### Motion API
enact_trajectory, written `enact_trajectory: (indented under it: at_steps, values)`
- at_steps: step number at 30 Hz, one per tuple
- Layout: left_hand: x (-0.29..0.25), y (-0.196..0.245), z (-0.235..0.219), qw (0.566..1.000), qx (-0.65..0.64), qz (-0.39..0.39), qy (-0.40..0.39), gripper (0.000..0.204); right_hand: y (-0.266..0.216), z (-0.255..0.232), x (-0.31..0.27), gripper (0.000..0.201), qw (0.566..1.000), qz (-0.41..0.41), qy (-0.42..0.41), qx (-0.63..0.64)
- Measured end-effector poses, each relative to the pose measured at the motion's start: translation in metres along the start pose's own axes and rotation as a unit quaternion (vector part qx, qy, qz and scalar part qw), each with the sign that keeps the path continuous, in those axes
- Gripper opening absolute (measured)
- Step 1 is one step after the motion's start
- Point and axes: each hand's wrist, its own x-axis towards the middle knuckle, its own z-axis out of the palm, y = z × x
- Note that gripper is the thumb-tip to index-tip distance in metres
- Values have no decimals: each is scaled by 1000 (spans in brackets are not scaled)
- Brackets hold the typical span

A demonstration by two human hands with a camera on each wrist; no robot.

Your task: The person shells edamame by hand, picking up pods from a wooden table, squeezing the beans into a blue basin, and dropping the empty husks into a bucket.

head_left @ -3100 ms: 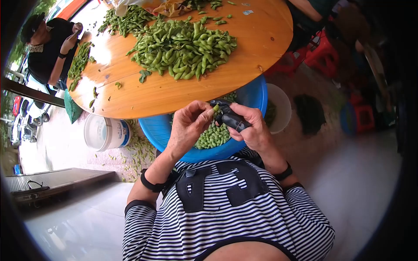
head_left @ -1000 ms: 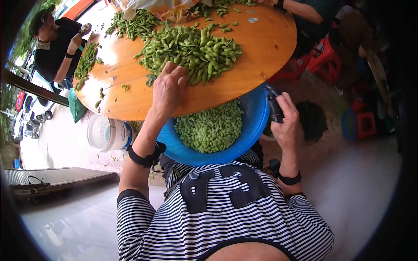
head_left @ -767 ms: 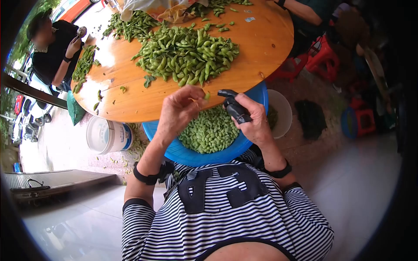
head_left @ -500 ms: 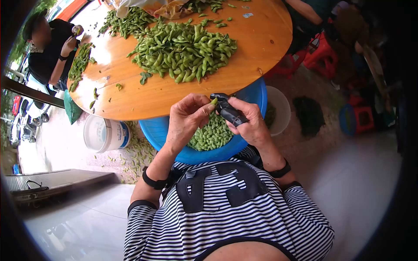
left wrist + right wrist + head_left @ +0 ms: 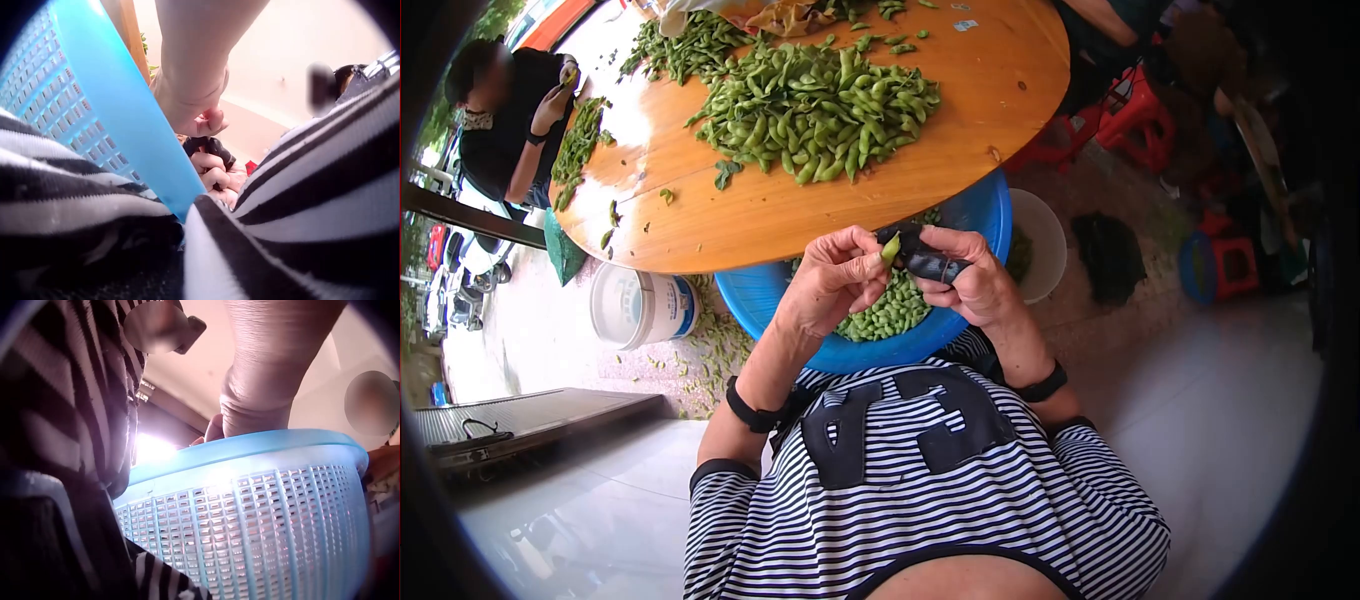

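In the head view my left hand (image 5: 832,285) pinches a green soybean pod (image 5: 890,248) between thumb and fingers. My right hand (image 5: 980,280) meets it from the other side, its black-covered fingers (image 5: 930,262) bent against the pod. Both hands are over a blue plastic basket (image 5: 840,357) holding many shelled green beans (image 5: 890,308). Beyond lies a big heap of unshelled pods (image 5: 820,115) on the wooden table (image 5: 800,225). In the left wrist view the curled fingers of the right hand (image 5: 212,169) show beyond the basket rim; in the right wrist view the basket wall (image 5: 250,519) hides most of the hand.
The table's rounded edge overhangs the basket. White buckets (image 5: 640,310) (image 5: 1040,245) stand on either side. A seated person (image 5: 510,120) handles pods at left. Red stools (image 5: 1135,120) are at right, and scattered pods (image 5: 720,345) lie on the floor.
A second ago my left hand was at the pod heap and my right hand was off beside the basket. The left has come back with a pod, and both hands have met over the basket.
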Motion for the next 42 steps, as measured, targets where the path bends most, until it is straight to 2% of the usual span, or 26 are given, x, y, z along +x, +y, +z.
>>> enact_trajectory:
  at_steps: [3,5,6,8,10,12,13,15,16,18,19,21,25,27,28,31,33,34,36,38,40,42]
  values:
    - [1,-3,8,1000,-2,8,4,10,-3,2,0,38,999,20,24,-8]
    - [-2,-6,15,980,175,74,62,14,-4,7,-2,38,985,3,40,-170]
    - [-3,-7,16,980,175,74,63,14,-4,11,-3,38,985,3,40,-170]
    - [-4,-8,17,961,233,93,119,16,-3,23,-2,35,929,-70,114,-345]
    - [-2,-11,16,955,244,115,124,12,-5,26,-1,33,917,-78,120,-372]
    - [-1,-13,17,847,469,196,158,7,1,22,-1,32,879,-102,133,-446]
    - [-1,-13,19,846,469,196,159,7,1,23,0,32,880,-101,133,-445]
    - [1,-12,22,798,519,251,174,10,3,26,1,33,859,-134,144,-472]
    - [1,-12,21,798,519,251,174,10,4,26,1,33,859,-133,144,-472]
    - [3,-12,17,881,415,146,172,16,6,24,2,22,833,-177,139,-505]
    - [3,-9,15,882,414,146,172,16,5,24,2,22,833,-177,139,-505]
    - [1,-2,11,970,226,5,88,20,2,26,2,23,848,-151,142,-488]
    - [1,-4,11,974,215,18,72,22,0,24,0,32,840,-141,135,-507]
    - [0,-4,14,957,284,26,57,25,3,31,-1,37,774,-195,151,-583]
    - [0,-5,13,957,284,26,57,25,3,36,-3,37,774,-195,151,-583]
    - [1,-8,14,968,243,32,48,24,5,43,-7,49,713,-215,130,-654]
    - [0,-8,23,989,133,10,66,20,6,43,-7,48,721,-216,126,-646]
    - [0,-9,20,989,133,11,67,20,7,43,-7,47,729,-218,121,-638]
    - [2,-12,10,999,26,-4,39,21,8,40,-5,44,731,-229,126,-630]
    - [2,-11,11,999,25,-13,37,24,5,37,-3,41,733,-239,132,-623]
    - [1,-11,12,999,24,-21,35,28,-5,32,-6,33,768,-204,159,-586]
    - [-3,-8,9,964,262,-31,-31,37,-15,21,-10,22,763,-231,209,-566]
